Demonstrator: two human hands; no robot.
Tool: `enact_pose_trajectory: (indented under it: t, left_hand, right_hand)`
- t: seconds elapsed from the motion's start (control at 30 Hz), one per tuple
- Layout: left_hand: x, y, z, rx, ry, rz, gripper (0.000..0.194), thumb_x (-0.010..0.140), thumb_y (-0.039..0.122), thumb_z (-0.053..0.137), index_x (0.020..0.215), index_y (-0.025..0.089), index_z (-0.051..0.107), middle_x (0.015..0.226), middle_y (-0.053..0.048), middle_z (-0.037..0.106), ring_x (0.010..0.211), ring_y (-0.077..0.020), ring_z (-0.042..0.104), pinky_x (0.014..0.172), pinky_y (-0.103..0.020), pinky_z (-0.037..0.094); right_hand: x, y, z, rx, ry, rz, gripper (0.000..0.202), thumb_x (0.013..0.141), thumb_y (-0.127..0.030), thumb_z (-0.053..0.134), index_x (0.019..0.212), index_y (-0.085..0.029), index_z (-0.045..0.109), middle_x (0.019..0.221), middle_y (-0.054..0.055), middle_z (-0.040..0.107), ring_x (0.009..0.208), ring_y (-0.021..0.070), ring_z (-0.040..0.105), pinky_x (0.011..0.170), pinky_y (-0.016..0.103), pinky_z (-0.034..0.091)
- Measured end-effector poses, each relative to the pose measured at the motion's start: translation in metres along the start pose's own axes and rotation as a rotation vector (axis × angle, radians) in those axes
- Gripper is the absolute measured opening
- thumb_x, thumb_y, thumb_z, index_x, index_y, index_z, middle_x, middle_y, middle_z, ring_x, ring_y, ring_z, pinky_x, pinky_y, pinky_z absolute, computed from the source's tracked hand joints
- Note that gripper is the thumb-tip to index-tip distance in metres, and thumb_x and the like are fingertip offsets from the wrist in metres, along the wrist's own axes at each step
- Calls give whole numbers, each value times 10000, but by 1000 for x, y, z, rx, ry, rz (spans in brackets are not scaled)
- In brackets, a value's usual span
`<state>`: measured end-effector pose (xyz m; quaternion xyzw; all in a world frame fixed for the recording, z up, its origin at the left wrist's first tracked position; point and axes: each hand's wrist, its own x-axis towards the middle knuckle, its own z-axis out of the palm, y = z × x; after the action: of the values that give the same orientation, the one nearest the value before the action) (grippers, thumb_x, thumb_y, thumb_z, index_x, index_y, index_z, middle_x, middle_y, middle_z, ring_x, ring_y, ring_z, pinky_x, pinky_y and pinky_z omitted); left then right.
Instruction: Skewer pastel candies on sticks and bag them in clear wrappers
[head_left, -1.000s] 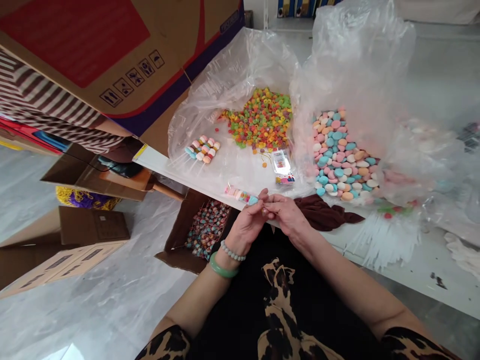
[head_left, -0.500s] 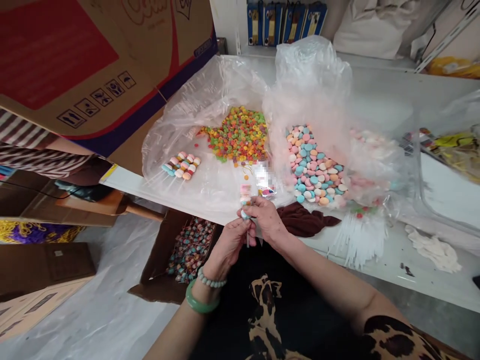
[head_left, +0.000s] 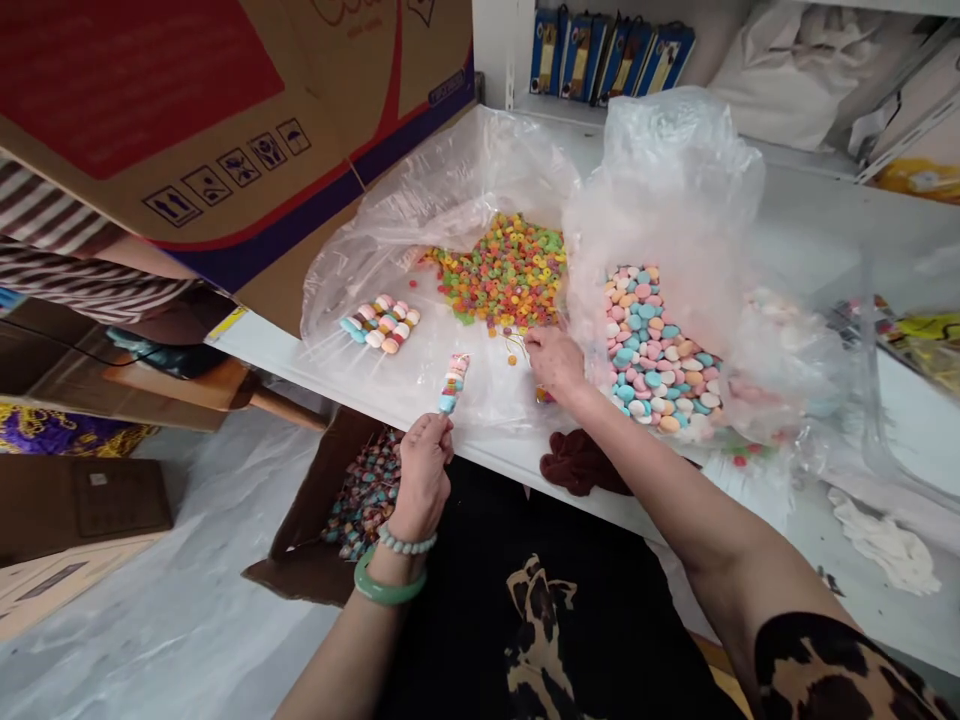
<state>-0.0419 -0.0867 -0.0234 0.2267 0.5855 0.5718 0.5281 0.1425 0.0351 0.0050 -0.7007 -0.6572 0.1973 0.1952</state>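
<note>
Left hand (head_left: 425, 465) gripped the stick of a clear-wrapped pastel candy skewer (head_left: 454, 384), over the white table's (head_left: 289, 366) near edge. Right hand (head_left: 555, 362) was at thin gold ties (head_left: 516, 346); couldn't tell its grip. Clear plastic sheet (head_left: 491, 405) between hands had open room. Unwrapped multicoloured skewers (head_left: 381, 324) lay left.

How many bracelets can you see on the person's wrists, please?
2, both on one arm: a beaded bracelet nearer the left hand, and a green bangle toward the elbow. The right wrist shows none.
</note>
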Motion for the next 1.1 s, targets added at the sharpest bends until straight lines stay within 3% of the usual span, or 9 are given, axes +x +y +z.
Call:
enact_pose_trajectory:
  t: [0.07,0.17,0.3,0.4,0.5,0.6,0.7,0.9,1.1]
  left_hand:
    - [1,6,3,-62,6,-56,226,696,317,652,612,178,496,466,89,332,388,-38,248,386,-184,194]
    - [2,13,3,-104,40,-111,205,681,301,643,607,172,502,455,92,336,374,-29,253,377,-177,197]
    - [6,18,-3,-106,57,-109,209,677,298,661,621,175,501,463,94,345,368,-23,253,373,-173,191]
    - [10,20,-1,-101,61,-104,225,665,322,692,638,161,537,478,84,387,376,-18,270,376,-169,184]
    - [10,18,10,-91,32,-125,244,642,332,719,641,140,569,491,68,433,384,-11,277,381,-167,151]
    - [3,12,25,-81,-17,-145,252,640,327,729,625,138,563,489,67,432,390,-12,270,389,-175,134]
    - [-8,4,36,-88,-68,-141,323,634,304,752,559,160,473,472,81,388,402,-15,261,402,-184,157]
    - [-19,-11,37,-88,-274,-135,358,687,377,770,581,151,513,464,72,406,420,-31,300,436,-193,203]
    - [-22,-20,38,-45,-276,-57,334,704,418,762,653,133,596,514,53,458,435,-39,326,440,-205,198]
  right_hand:
    - [22,-3,13,-221,-52,-19,213,836,-167,527,910,-192,724,1000,93,689,907,224,625,706,292,425]
    - [37,-4,31,-330,-120,-62,224,789,-151,607,980,-168,723,1039,125,671,925,231,611,697,287,418]
    - [34,3,28,-376,-36,-127,255,840,-85,498,989,-146,696,1026,134,657,918,229,583,738,311,396]
    - [16,5,13,-291,73,-228,288,901,-84,391,985,-161,655,914,97,650,828,207,557,701,305,354]
    - [-23,-4,4,-163,164,-407,251,931,-144,383,892,-199,625,802,47,615,739,191,520,650,294,316]
    - [-70,-19,10,-165,205,-600,222,896,-136,417,793,-198,604,752,48,592,727,195,502,670,306,320]
    - [-102,-27,22,-240,280,-667,223,887,-133,449,729,-193,595,694,58,578,684,209,472,669,335,298]
    - [-115,-15,23,-336,272,-631,212,912,-150,471,749,-182,603,726,78,605,714,225,484,702,350,284]
    - [-116,-6,15,-274,159,-589,226,924,-143,450,779,-173,620,759,76,639,732,215,528,712,338,305]
